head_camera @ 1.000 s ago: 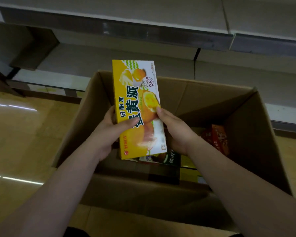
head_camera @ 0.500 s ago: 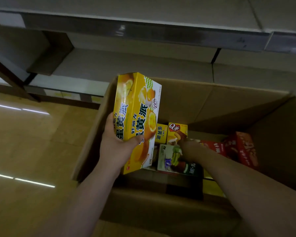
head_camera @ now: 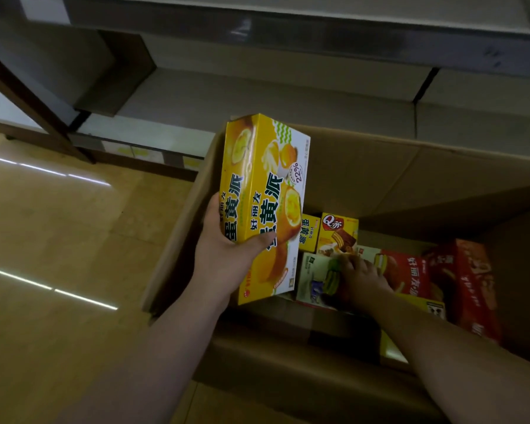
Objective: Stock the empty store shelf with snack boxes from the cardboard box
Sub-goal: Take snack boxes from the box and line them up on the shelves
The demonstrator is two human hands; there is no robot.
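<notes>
Holding the big yellow snack box (head_camera: 265, 206) upright over the near-left corner of the cardboard box (head_camera: 364, 175), in the left hand (head_camera: 227, 255) alone — thumb across the printed front, fingers wrapped behind, a firm clamp. One second back, both hands on that same box; now the right hand (head_camera: 360, 275) gone from it and plunged down among the stock. Resting there on a pale green-printed box (head_camera: 315, 280), just below a small yellow-and-brown box (head_camera: 337, 234), with red boxes (head_camera: 435, 276) crowded to its right. Fingers bent over the green box's top edge, but blur and shadow hiding the tips — cannot tell whether closed on it or merely touching. Looks like going for a second item before any trip to the shelf. Grey shelf (head_camera: 257, 99) beyond the carton bare where visible, nothing placed yet. Plenty left in the carton. Stocking, by the look of it, barely begun.
</notes>
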